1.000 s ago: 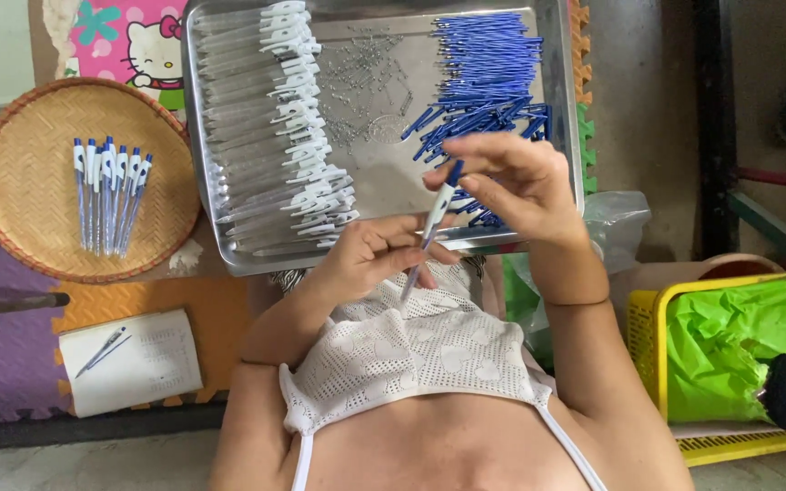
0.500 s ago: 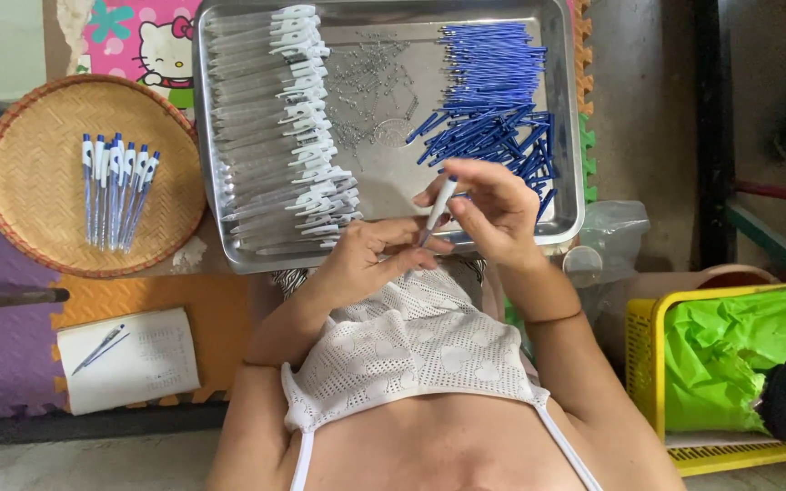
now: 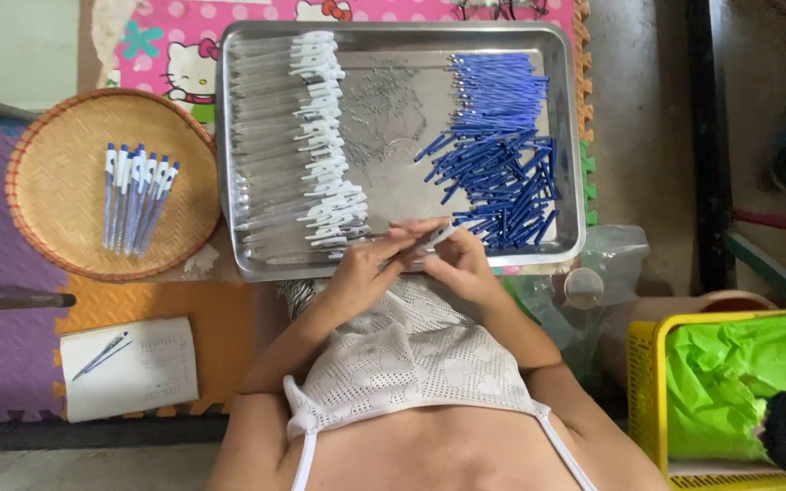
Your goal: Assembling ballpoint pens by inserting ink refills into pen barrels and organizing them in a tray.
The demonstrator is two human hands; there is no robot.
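My left hand (image 3: 367, 269) and my right hand (image 3: 462, 262) meet over the near edge of a metal tray (image 3: 395, 195). Together they hold one clear pen (image 3: 436, 237) with a white end, fingers pinched around it. In the tray, a long row of clear pen barrels with white clips (image 3: 307, 145) lies on the left. A pile of blue pen parts (image 3: 500, 145) lies on the right, just beyond my right hand. Small metal springs (image 3: 384, 100) are scattered in the tray's middle.
A round woven basket (image 3: 56, 205) at the left holds several finished pens (image 3: 136, 195). A notebook with a pen on it (image 3: 129, 365) lies on the foam mat. A yellow crate with a green bag (image 3: 730, 391) stands at the right, clear plastic bags beside it.
Both hands have come down and toward my body, from over the blue parts to the tray's near edge. The pen stays held between them.
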